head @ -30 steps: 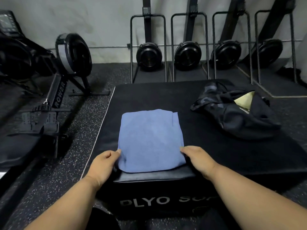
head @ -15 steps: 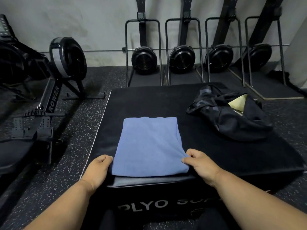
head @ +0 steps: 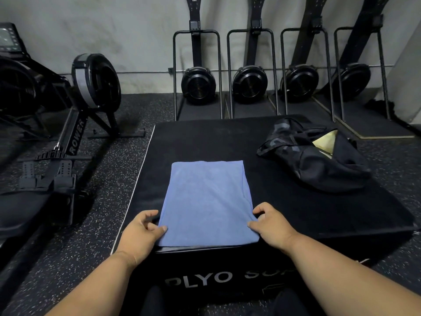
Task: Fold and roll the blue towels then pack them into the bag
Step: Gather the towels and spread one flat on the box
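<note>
Near the front edge of the plyo box [head: 319, 215], the folded blue towel [head: 206, 201] is lying flat — left hand [head: 142, 233] and right hand [head: 272, 226] are pinching its near corners. Rolling and packing into the bag [head: 314, 160], sitting behind and right of the towel, are still waiting.

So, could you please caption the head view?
Both hands pinch the folded blue towel's near corners; bag waits beside.

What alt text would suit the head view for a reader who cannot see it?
A left hand and right hand pinch the near corners of a folded blue towel on a black plyo box; a dark bag lies open behind.
</note>
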`<state>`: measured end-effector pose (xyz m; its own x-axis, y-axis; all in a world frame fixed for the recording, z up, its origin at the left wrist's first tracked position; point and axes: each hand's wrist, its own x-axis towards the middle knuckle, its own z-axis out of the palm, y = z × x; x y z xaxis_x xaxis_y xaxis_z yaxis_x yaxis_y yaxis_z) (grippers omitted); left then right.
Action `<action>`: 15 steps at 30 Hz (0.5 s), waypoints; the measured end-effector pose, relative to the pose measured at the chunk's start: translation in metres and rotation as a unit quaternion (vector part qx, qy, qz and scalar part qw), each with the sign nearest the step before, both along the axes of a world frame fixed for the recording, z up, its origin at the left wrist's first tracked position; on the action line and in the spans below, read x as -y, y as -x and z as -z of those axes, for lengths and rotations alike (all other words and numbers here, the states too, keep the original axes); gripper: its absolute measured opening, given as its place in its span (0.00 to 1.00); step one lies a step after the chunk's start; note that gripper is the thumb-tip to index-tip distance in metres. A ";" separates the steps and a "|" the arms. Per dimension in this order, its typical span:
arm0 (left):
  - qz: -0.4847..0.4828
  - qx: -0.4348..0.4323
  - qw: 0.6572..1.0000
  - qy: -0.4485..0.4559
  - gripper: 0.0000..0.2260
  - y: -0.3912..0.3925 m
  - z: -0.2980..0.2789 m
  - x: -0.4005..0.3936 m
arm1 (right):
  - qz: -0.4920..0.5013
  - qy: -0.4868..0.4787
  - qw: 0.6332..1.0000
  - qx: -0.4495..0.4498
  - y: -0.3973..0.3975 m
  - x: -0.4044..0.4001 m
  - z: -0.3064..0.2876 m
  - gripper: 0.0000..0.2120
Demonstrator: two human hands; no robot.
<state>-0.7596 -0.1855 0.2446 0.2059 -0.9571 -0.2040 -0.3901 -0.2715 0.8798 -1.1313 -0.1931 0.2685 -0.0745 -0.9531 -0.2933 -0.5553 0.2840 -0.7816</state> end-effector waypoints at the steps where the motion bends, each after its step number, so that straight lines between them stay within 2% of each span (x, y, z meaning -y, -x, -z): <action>1: 0.013 0.010 1.000 -0.006 0.17 -0.002 -0.001 -0.002 | -0.003 -0.008 1.000 -0.007 0.000 0.000 -0.001 0.14; 4: 0.035 0.027 0.999 -0.023 0.14 -0.003 -0.003 -0.004 | -0.004 -0.030 1.000 0.001 0.000 0.006 -0.004 0.15; 6: 0.041 0.034 0.998 -0.029 0.13 -0.003 -0.006 -0.002 | 0.008 -0.036 0.999 0.011 -0.002 0.014 -0.007 0.12; 9: 0.030 0.038 0.999 -0.016 0.12 -0.004 -0.010 0.009 | 0.024 -0.016 0.999 -0.027 -0.004 0.032 -0.013 0.08; 15: 0.017 0.091 0.996 -0.015 0.09 -0.008 -0.013 0.052 | 0.034 -0.017 0.999 -0.036 -0.008 0.078 -0.012 0.11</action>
